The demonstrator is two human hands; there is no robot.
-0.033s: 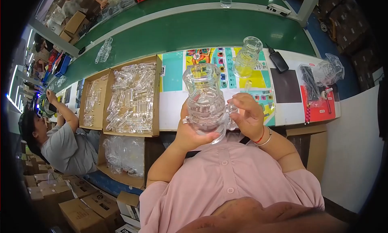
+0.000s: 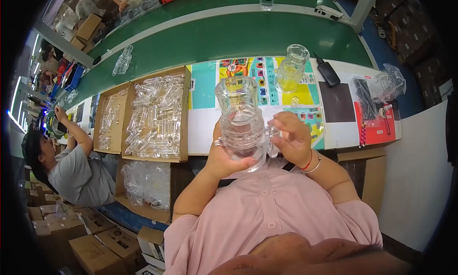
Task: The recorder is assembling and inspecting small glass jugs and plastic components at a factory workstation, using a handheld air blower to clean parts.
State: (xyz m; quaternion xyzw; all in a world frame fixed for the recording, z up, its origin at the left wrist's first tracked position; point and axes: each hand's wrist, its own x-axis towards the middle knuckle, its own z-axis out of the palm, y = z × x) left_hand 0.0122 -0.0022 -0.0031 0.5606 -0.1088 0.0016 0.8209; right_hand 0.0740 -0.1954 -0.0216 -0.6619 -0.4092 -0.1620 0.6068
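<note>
My left hand (image 2: 222, 155) is closed around the lower body of a tall, clear ribbed glass vessel (image 2: 241, 124), which stands upright with its wide mouth at the top. A short glass stub juts from its left side. At the vessel's right side, my right hand (image 2: 293, 139) pinches a small clear glass piece (image 2: 272, 140); my fingers hide part of it, and whether it sits inside the vessel's side joint I cannot tell. A clear glass tip (image 2: 295, 101) shows just above my right fingers. A similar glass vessel (image 2: 292, 68) stands farther off on the printed mat.
Left of me are cardboard trays (image 2: 184, 117) of clear glass tubes, with a box of plastic-wrapped pieces (image 2: 147, 184) below. A black device (image 2: 328, 73), a dark pad (image 2: 338, 100) and a bagged glass piece (image 2: 389, 83) lie right. A co-worker (image 2: 78, 170) sits at far left.
The vessel has shifted very slightly left in my left hand. The glass tip above my right fingers shows less than before. Both hands keep their hold.
</note>
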